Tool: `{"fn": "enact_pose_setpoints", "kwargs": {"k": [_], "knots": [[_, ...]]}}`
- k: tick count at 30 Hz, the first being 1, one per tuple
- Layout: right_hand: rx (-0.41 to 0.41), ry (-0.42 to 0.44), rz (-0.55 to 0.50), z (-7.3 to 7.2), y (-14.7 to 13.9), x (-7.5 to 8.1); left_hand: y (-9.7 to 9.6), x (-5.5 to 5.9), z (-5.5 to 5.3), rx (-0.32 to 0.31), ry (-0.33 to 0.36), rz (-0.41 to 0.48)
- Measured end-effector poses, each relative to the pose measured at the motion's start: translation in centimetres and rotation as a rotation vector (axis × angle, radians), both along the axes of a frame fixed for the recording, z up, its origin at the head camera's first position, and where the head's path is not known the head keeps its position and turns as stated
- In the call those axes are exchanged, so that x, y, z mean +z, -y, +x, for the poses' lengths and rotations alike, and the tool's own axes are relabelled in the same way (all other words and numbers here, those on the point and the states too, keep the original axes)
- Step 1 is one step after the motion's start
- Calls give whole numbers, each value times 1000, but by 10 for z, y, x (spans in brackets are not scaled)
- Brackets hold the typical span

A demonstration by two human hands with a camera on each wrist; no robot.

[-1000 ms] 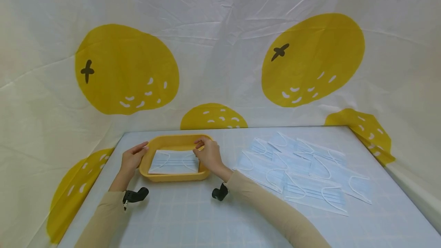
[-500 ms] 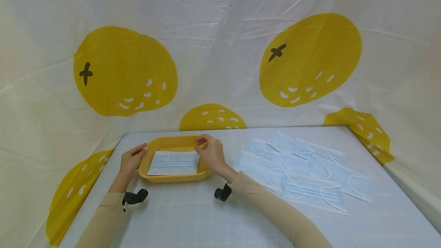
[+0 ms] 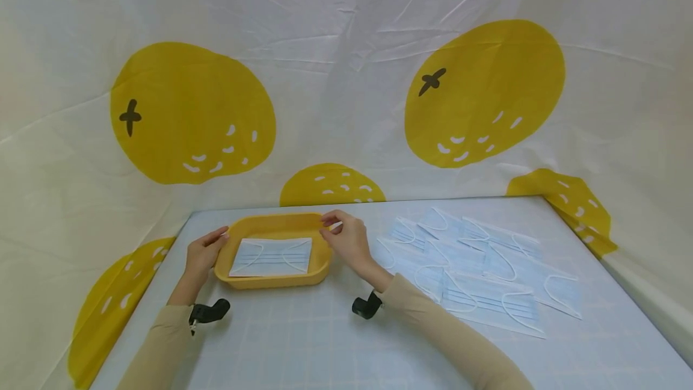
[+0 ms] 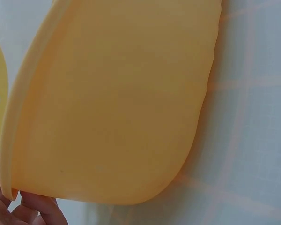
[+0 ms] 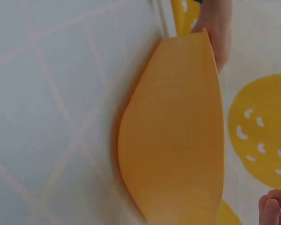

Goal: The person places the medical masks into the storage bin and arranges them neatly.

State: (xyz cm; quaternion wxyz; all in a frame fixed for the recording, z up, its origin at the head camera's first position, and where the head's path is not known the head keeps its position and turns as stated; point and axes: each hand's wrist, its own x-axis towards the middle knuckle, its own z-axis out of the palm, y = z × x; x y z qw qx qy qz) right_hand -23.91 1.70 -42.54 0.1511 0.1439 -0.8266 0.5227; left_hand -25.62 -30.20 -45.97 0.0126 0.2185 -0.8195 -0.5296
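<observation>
The right grip (image 3: 349, 242), loosely curled around nothing visible, draws away from the face mask (image 3: 271, 257) towards the right rim of the yellow tray (image 3: 271, 283), leaving that mask flat inside, seemingly placed, while the left grip (image 3: 203, 255) pinches the left rim.

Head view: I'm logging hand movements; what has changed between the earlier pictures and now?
The right hand has moved rightward, from the right end of the mask inside the yellow tray to the tray's right rim, uncovering that end; whether it released anything is unclear. The left hand stays at the left rim; the loose masks lie as before.
</observation>
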Motion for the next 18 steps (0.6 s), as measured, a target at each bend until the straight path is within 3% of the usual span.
{"fn": "enact_pose_setpoints", "kwargs": {"k": [9,18], "knots": [[3,30,9,8,-18,4,0,-2,2,35,-8,18],[24,28,-14,17,-37,10,-1,1,4,1,-11,0]]}}
